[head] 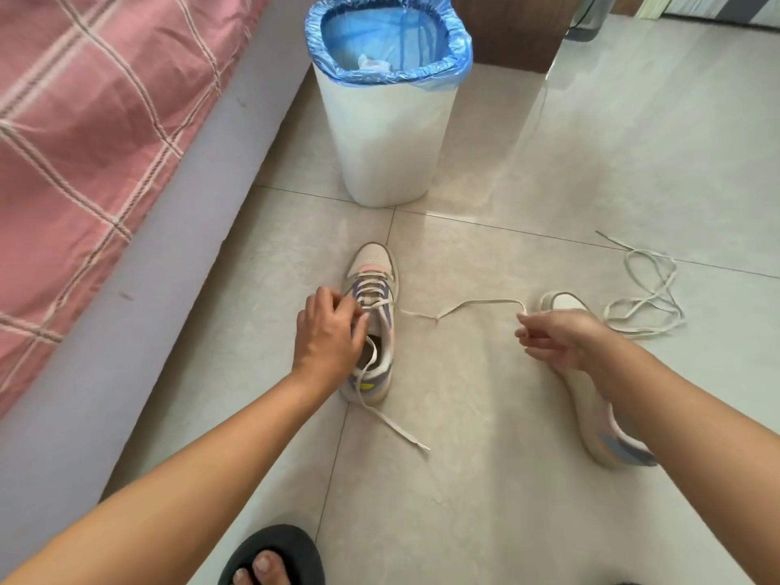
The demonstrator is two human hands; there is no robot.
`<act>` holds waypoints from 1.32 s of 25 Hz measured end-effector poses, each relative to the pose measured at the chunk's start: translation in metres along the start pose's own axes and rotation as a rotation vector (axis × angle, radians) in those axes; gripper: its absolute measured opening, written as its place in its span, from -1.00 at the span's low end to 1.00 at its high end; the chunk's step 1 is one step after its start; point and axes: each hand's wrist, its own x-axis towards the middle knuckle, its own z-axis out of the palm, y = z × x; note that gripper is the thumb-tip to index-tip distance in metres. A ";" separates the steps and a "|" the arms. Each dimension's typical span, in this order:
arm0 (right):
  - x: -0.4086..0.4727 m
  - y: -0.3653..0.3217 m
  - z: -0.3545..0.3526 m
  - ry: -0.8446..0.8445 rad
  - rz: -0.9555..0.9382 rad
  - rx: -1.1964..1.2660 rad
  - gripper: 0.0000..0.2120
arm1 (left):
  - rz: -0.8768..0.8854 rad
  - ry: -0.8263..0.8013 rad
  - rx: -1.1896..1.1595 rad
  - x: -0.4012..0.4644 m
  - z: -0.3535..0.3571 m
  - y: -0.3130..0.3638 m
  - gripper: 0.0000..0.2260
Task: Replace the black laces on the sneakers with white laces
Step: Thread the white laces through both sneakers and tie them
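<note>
A beige, pink and blue sneaker [373, 263] stands upright on the floor tiles, laced part way with a white lace [468, 306]. My left hand [327, 335] rests on its tongue area with curled fingers pinching the lace at the eyelets. One lace end trails right to my right hand [557, 337], which pinches it. The other end [396, 428] lies on the floor toward me. The second sneaker [591, 411] lies on its side under my right forearm. A loose white lace [645, 301] is coiled to the right.
A white bin with a blue bag liner [388, 133] stands just beyond the sneaker. A bed with a pink checked cover [84, 141] and grey base runs along the left. My foot in a dark slipper [274, 559] is at the bottom. Wooden furniture [510, 31] stands behind the bin.
</note>
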 end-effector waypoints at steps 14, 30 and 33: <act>-0.031 0.008 0.152 -0.114 -0.254 0.367 -0.80 | -0.229 -0.173 -0.292 0.009 0.006 0.009 -0.81; -0.040 0.017 0.151 -0.207 -0.347 0.138 -0.80 | -0.182 -0.192 -0.293 0.008 0.008 0.005 -0.83; -0.038 0.028 0.146 -0.235 -0.390 -0.009 -0.83 | -0.018 -0.075 -0.021 0.007 0.008 0.010 -0.92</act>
